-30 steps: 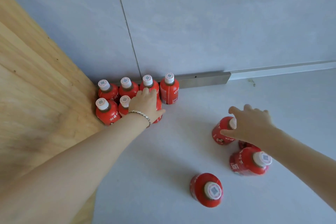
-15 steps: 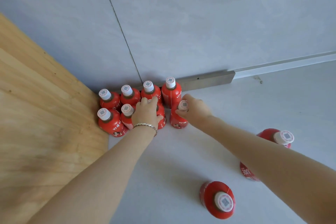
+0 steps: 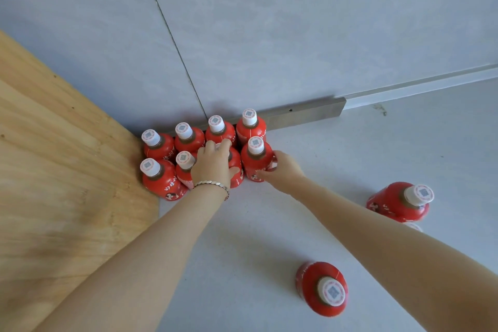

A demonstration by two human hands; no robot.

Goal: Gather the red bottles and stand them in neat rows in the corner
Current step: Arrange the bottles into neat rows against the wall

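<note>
Partly hidden under the left hand [image 3: 215, 163] is the third bottle [image 3: 235, 167] of the front row: its cap is covered by the fingers, which curl down over the top and hold it, and only a strip of red body shows at the thumb side. The right hand [image 3: 283, 168] wraps the side of the end bottle [image 3: 256, 160], fingers round the far flank, thumb low on the near face, holding it at the label; the palm hides the base. A bracelet [image 3: 213, 186] of small silvery links sits on the left wrist.

Eight bottles stand packed in the corner, touching, two rows of four: the back row [image 3: 188, 139] against the grey wall tiles [image 3: 269, 35] and a dull metal strip [image 3: 304, 112], the left ends against a pale, grainy plywood board [image 3: 54, 170]. Each is squat, rounded at the shoulder, wrapped in glossy red film with white lettering too small to read, brown at the neck, with a white ribbed cap bearing a square printed code. All stand upright, long axis vertical, caps up.

Well apart on the smooth grey floor [image 3: 269, 250], a loose bottle [image 3: 323, 288] stands near the bottom edge and another [image 3: 398, 202] to the right; behind that one the right forearm hides all but a sliver of white
</note>
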